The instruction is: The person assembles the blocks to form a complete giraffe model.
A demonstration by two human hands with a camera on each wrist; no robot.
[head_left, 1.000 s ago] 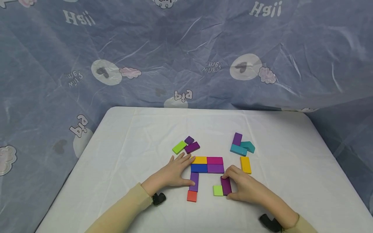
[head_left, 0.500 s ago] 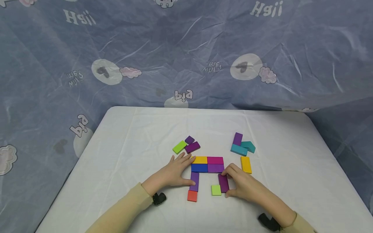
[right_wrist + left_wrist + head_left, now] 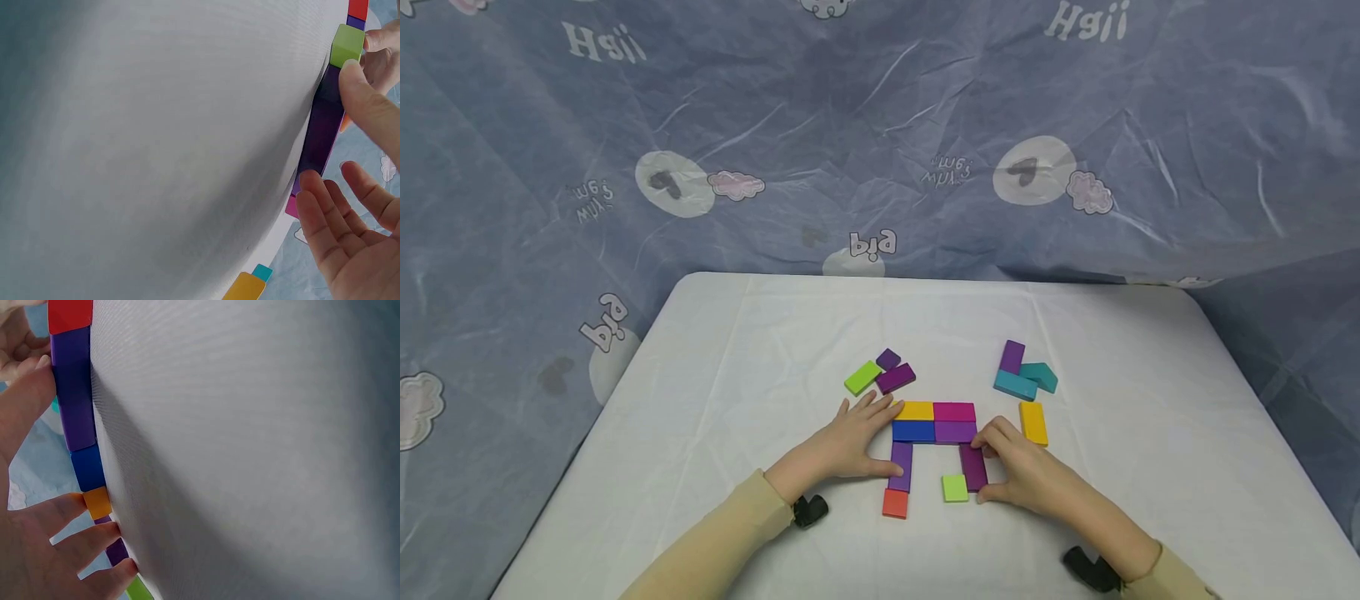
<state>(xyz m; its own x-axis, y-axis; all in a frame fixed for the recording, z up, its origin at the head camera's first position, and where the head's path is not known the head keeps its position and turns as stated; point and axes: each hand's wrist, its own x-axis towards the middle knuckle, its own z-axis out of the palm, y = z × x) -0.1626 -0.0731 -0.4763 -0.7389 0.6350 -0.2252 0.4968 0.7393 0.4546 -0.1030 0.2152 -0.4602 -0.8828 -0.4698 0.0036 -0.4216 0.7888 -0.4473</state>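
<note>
Four-sided flat blocks form a pattern on the white table. Yellow (image 3: 917, 411) and magenta (image 3: 955, 412) blocks lie side by side above blue (image 3: 913, 431) and violet (image 3: 955, 432) ones. My left hand (image 3: 846, 442) is spread, its thumb on a purple block (image 3: 899, 465) below the blue one and its fingertips at the yellow block. A red-orange square (image 3: 895, 503) sits at the purple block's near end. My right hand (image 3: 1030, 471) pinches a dark purple block (image 3: 973, 468) between thumb and fingers, its far end at the violet block. Beside its near end lies a lime square (image 3: 955, 488).
Beyond my left hand lie a lime block (image 3: 862, 378), a dark plum block (image 3: 896, 378) and a small purple piece (image 3: 888, 359). Past my right hand are another yellow block (image 3: 1033, 423), two teal pieces (image 3: 1015, 385) and a purple block (image 3: 1011, 357).
My right hand has slid the dark purple block left and away from me, up to the violet block. The lime square has shifted slightly left. My left hand has stayed put.
</note>
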